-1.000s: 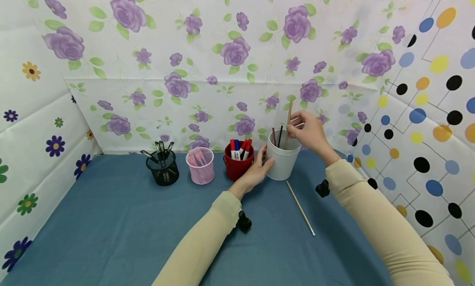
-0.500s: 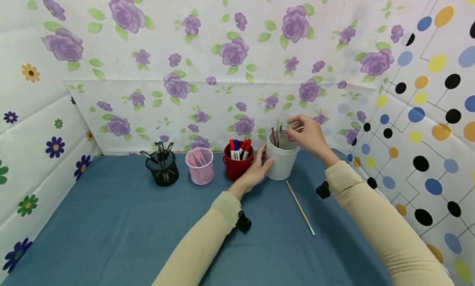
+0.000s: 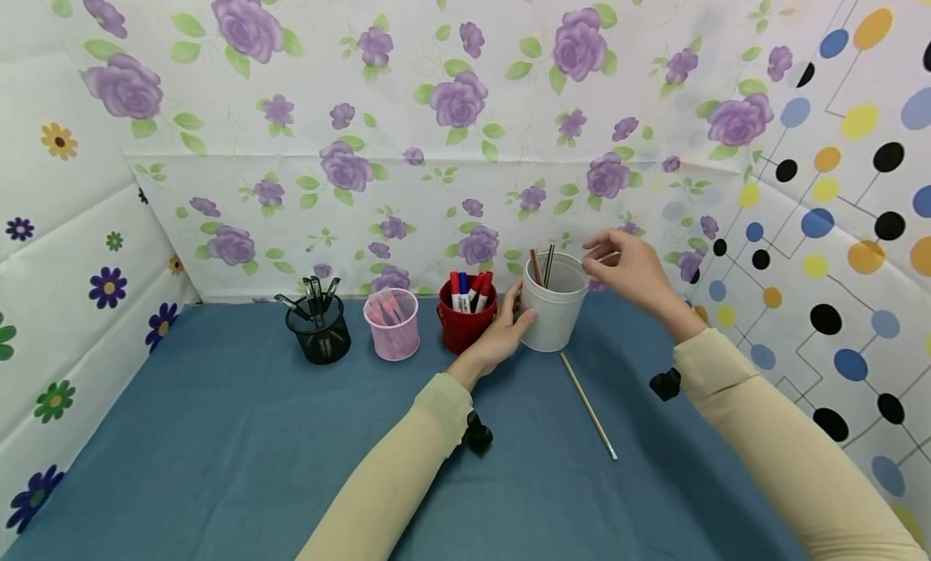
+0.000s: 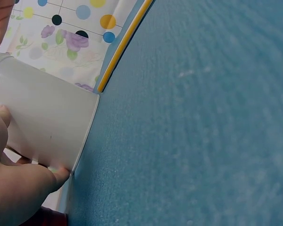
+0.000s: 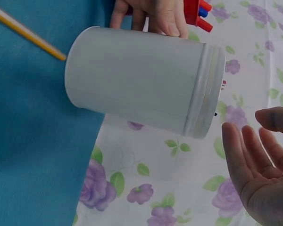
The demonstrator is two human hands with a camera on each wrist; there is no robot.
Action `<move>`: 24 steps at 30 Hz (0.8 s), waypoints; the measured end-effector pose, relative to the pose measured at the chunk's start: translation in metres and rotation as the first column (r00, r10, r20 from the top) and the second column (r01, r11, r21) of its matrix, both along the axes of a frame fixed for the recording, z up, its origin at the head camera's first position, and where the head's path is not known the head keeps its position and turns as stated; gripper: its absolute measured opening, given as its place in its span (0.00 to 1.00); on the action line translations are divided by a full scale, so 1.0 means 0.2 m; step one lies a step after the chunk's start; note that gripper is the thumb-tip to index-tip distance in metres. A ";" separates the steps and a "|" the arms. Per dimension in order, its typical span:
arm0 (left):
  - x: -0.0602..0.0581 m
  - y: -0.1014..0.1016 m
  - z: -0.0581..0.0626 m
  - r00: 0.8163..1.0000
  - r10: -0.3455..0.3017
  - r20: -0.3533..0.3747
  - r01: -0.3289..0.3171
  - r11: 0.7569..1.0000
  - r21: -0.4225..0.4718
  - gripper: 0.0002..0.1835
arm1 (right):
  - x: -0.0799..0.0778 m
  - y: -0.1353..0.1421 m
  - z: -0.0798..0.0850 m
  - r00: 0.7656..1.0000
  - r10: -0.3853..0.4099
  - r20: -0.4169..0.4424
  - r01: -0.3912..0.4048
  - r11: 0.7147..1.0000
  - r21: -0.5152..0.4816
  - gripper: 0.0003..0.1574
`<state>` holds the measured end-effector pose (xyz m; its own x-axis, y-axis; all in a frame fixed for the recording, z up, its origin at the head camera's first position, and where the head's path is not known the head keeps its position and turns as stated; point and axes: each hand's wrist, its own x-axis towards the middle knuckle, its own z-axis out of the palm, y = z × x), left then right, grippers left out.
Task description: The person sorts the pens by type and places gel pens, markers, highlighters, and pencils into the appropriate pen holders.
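On the blue cloth stands a white bucket (image 3: 556, 322), upright, with a few thin pencils (image 3: 536, 267), reddish and dark, leaning at its left inside rim. My left hand (image 3: 496, 344) grips the bucket's left side, thumb across the front; in the right wrist view its fingers lie along the white wall. My right hand (image 3: 631, 272) hovers just right of the rim with fingers loosely bent and nothing between them, as the right wrist view also shows. In front of the bucket a yellowish pencil (image 3: 587, 407) lies slanted on the cloth.
Left of the bucket stand a red pot (image 3: 463, 332) of markers, a pink mesh cup (image 3: 396, 343) with pink items and a black mesh cup (image 3: 325, 347) with dark, pen-like items. A flowered cloth wall (image 3: 407, 213) rises close behind, and a dotted one (image 3: 858, 302) at the right.
The right hand has let go of a pencil, which dropped into the white bucket and leans left with the others. The hand then moved right, away from the rim. The left hand stayed put.
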<state>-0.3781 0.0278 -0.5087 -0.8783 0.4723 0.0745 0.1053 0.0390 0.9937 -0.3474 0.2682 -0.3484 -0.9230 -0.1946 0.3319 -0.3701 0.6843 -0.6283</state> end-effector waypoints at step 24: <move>0.02 0.00 0.03 1.000 0.001 -0.031 -0.002 1.000 -0.020 0.39 | 0.28 0.14 -0.26 0.989 0.083 0.125 -0.108 0.973 0.202 0.19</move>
<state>-0.3732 0.0271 -0.5034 -0.8765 0.4725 0.0924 0.1359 0.0587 0.9890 -0.2922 0.2971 -0.4009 -0.9263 -0.3373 0.1680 -0.3741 0.7693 -0.5179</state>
